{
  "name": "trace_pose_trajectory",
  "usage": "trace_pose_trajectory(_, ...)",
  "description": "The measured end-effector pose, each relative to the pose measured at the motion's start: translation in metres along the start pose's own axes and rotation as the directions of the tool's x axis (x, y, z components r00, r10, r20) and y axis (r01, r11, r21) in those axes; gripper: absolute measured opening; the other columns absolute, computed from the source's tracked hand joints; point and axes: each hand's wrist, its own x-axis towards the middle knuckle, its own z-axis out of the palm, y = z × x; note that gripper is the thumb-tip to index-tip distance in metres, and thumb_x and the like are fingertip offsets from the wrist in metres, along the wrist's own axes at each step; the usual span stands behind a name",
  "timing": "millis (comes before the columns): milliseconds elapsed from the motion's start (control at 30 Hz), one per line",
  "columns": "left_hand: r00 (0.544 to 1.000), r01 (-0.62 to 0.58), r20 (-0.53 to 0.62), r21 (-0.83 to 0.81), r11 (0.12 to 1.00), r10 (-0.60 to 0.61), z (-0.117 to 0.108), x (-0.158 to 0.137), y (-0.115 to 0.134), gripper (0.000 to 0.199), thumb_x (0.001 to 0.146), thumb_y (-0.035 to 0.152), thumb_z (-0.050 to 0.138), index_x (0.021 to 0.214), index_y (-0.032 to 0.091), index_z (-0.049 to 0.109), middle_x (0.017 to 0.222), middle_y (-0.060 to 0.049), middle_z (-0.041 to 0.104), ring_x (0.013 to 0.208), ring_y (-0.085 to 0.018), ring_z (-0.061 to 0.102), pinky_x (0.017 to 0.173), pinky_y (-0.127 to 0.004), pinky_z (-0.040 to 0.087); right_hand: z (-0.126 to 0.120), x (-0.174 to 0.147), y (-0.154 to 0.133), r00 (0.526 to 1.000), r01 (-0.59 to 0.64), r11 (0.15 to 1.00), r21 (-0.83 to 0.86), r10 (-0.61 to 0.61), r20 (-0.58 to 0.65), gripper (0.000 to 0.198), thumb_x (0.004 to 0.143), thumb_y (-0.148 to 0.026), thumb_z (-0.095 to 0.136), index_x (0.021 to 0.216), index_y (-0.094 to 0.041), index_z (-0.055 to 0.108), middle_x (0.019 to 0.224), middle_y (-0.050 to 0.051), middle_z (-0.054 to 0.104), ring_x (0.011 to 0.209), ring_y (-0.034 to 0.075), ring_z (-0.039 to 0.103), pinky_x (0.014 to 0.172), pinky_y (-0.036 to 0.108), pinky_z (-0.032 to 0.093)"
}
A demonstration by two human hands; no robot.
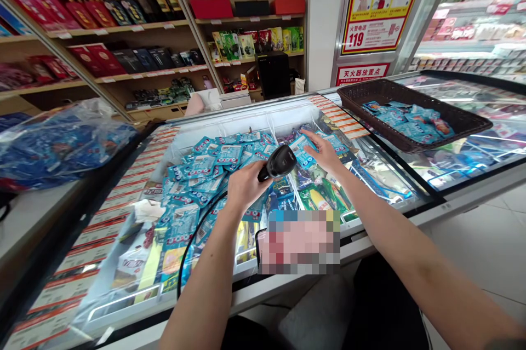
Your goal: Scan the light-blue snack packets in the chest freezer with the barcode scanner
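Note:
A black handheld barcode scanner (281,161) is gripped in my left hand (249,185), its head tilted toward the right and its cord trailing down along my left forearm. My right hand (322,153) has a small blue snack packet (303,151) between thumb and fingers, just beyond the scanner's head. Many similar blue packets (201,166) lie in an overlapping pile on the glass top of the chest freezer (135,284), left of my hands. More of them fill part of a dark brown woven basket (382,90) at the right.
A pixelated phone-like object (298,243) lies at the freezer's near edge. Blue items in a clear plastic bag (61,147) sit at the left. Shelves with boxes and bottles (135,27) stand behind, beside a black monitor-like box (273,76). Price labels (78,246) line the freezer.

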Motion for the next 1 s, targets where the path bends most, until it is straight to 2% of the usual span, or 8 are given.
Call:
trace_pose_trajectory(200,1.0,-0.001,0.011,0.01,1.0,0.001,-0.0004,0.0001,0.0002,0.033,0.078,0.041,0.052,0.107,0.025,0.058,0.1,-0.001,0.067,0.085,-0.019,0.063,0.059,-0.024,0.039,0.0011,0.0006,0.0038,1.0,-0.011,1.0,0.019,0.011,-0.01,0.055,0.082,-0.051,0.049,0.132,-0.028,0.044,0.133,0.0,0.049,0.125,0.022,0.042,0.105,0.038,0.034)
trace_pose_trajectory(433,1.0,-0.002,0.015,0.003,1.0,0.002,0.0014,0.0003,-0.0009,0.034,0.078,0.042,0.053,0.108,0.026,0.059,0.101,-0.002,0.067,0.084,-0.02,0.063,0.058,-0.024,0.037,0.0004,0.0,0.0024,1.0,0.017,1.0,-0.006,-0.017,-0.003,0.052,0.084,-0.045,0.049,0.132,-0.027,0.044,0.134,0.001,0.049,0.124,0.021,0.043,0.105,0.038,0.034)
trace_pose_trajectory(800,1.0,-0.016,0.018,0.003,1.0,0.016,0.003,0.0003,-0.0014,0.036,0.078,0.042,0.055,0.111,0.027,0.058,0.101,-0.002,0.067,0.086,-0.02,0.063,0.059,-0.025,0.038,0.0007,0.0002,0.0028,1.0,0.005,0.999,-0.048,-0.006,-0.006,0.053,0.084,-0.047,0.048,0.132,-0.028,0.044,0.133,0.001,0.049,0.122,0.022,0.045,0.102,0.039,0.037)
trace_pose_trajectory(1000,1.0,0.015,0.011,0.01,1.0,-0.015,0.0032,0.0006,-0.0005,0.034,0.078,0.04,0.054,0.109,0.026,0.059,0.101,-0.002,0.067,0.086,-0.019,0.063,0.059,-0.024,0.039,0.0016,0.0004,0.005,1.0,0.009,1.0,-0.026,-0.009,-0.007,0.054,0.083,-0.049,0.048,0.133,-0.028,0.044,0.134,0.0,0.048,0.124,0.022,0.043,0.104,0.038,0.035)
